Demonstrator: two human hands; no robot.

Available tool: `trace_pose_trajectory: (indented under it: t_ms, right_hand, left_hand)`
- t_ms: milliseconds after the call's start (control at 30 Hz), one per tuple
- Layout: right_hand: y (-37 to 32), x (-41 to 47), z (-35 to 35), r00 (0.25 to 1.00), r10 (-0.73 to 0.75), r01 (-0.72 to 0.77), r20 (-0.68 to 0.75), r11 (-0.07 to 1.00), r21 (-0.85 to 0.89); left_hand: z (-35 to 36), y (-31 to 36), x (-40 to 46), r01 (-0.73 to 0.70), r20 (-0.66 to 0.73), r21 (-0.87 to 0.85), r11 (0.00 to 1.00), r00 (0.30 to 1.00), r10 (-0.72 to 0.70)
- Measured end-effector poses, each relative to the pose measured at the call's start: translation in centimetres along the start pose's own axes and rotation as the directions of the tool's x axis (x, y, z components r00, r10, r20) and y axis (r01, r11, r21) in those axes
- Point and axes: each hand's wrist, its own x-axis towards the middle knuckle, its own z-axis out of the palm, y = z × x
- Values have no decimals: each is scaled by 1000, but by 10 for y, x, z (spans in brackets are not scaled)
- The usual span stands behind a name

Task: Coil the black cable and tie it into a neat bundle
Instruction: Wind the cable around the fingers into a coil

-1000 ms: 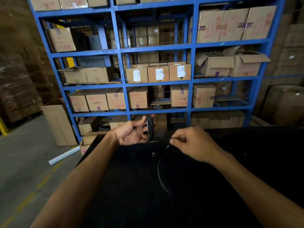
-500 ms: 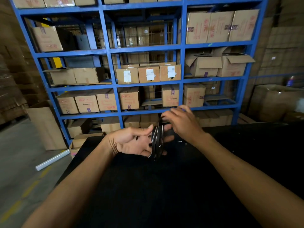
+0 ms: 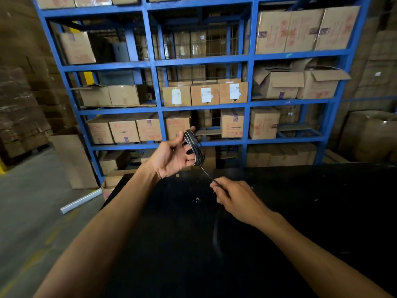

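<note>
The black cable (image 3: 194, 147) is wound in several loops around the fingers of my left hand (image 3: 171, 158), which is raised palm-up above the far edge of the black table (image 3: 300, 211). A taut strand runs from the coil's lower end down to my right hand (image 3: 234, 197), which pinches it just above the tabletop. Below my right hand the loose tail of the cable (image 3: 216, 233) trails toward me over the table, faint against the dark surface.
A tall blue shelving rack (image 3: 249, 82) full of cardboard boxes stands right behind the table. More boxes sit on the floor at the left (image 3: 73, 160), beside a white tube (image 3: 80, 201) lying on the grey concrete floor.
My right hand has left the coil and dropped down and toward me, drawing a strand taut. My left hand has risen with the coil.
</note>
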Motion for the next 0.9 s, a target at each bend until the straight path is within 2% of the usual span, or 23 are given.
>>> trace_pose_trajectory:
  t_ms: [167,267,333,400,500,567,667,767,833,900]
  right_hand:
    - [-10,-1,-32,993,-46,33,-109,992,-122]
    - [-14,9,-56,977,-176,143,-123,960,-240]
    - [-14,19,-71,960,-260,213,-102,918,-333]
    - [-10,31,-84,937,-327,257,-121,883,-394]
    - [3,47,-92,927,-311,229,-210,912,-341]
    - [14,52,-89,943,-223,168,-248,960,-225]
    - [26,48,-68,988,-43,40,-147,999,-24]
    - [28,30,-34,994,90,-78,-53,978,193]
    - [23,17,-12,992,115,-100,-49,966,237]
    - [12,5,3,992,103,-84,-68,965,248]
  left_hand:
    - [-20,-12,-2,106,-88,153,982,992,-94]
    - [-19,-22,-6,260,-55,324,909,965,-256]
    - [-12,-29,-9,370,-3,496,785,905,-425]
    - [-6,-36,-12,442,45,589,677,818,-574]
    - [4,-42,-15,456,206,565,688,729,-653]
    - [11,-41,-19,419,321,550,722,693,-646]
    - [19,-34,-24,346,459,475,809,688,-563]
    - [26,-26,-23,276,524,303,912,751,-401]
    - [28,-21,-19,224,543,167,960,792,-279]
    - [27,-19,-15,155,494,97,983,850,-183]
